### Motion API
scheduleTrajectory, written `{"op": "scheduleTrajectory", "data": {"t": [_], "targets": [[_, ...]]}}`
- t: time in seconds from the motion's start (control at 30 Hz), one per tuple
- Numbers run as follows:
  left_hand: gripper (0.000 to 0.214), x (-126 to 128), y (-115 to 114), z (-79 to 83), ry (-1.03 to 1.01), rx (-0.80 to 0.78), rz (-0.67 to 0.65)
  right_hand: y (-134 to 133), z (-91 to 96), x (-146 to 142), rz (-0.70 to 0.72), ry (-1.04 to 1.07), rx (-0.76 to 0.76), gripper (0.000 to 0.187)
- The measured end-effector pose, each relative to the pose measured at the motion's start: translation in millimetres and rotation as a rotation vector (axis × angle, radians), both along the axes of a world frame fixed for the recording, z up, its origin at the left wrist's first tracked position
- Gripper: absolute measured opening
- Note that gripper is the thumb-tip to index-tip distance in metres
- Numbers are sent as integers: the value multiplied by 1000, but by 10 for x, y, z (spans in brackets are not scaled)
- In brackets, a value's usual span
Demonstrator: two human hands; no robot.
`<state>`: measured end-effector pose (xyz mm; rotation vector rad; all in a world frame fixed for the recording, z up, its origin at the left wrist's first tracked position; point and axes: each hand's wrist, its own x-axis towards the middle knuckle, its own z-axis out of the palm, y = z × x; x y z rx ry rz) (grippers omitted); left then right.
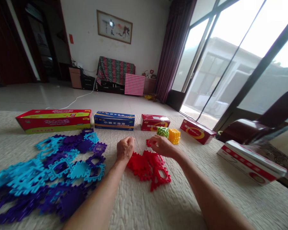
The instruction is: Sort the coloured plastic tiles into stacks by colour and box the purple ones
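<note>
My left hand is closed in a fist just behind the red interlocking plastic pieces; whatever its fingers hold, if anything, is hidden. To its right, my right hand is closed with its fingertips on a small red interlocking piece, partly covered by the hand. The red pile below both hands has notched edges, and some pieces are open frames. Just beyond my right hand stand a green cube and a yellow cube built of similar notched pieces.
Light blue interlocking pieces and purple ones spread over the cream quilted surface at left. Behind stand a long red-green box, a blue box and two dark red boxes. A white-red box lies at right.
</note>
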<state>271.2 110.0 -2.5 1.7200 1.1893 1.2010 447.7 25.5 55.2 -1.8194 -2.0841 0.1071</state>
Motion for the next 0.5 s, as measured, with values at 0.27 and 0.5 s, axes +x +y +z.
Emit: {"op": "scheduleTrajectory", "data": {"t": [0.27, 0.5], "targets": [[32, 25, 27, 15, 90, -28, -13, -399, 136, 94, 57, 154, -339, 47], [33, 34, 23, 8, 111, 7, -17, -337, 39, 185, 40, 153, -289, 26]]}}
